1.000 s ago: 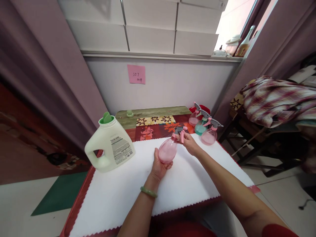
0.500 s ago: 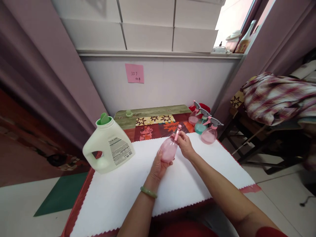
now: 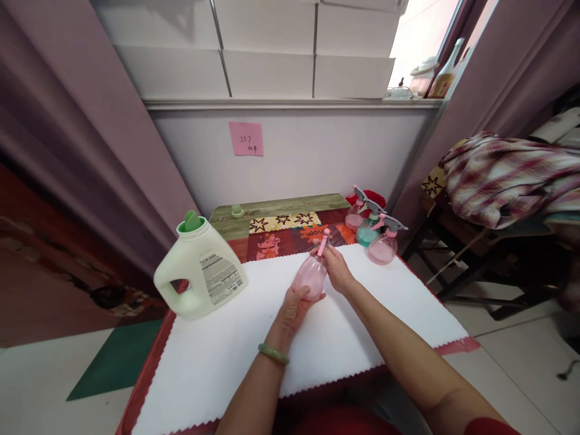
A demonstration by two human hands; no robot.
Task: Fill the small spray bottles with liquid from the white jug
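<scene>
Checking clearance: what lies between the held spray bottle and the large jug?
In the head view: bare white cloth, up to the left hand cupping the bottle.

Single head-worn view, looking forward and down, close over the table

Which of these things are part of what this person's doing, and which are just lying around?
In hand, or seemingly connected:
pink spray bottle, in the left hand
its spray head, at the right hand's fingertips
probably the pale jug and three other spray bottles

Apparently just lying about:
pink paper note
plaid cloth
windowsill bottle
</scene>
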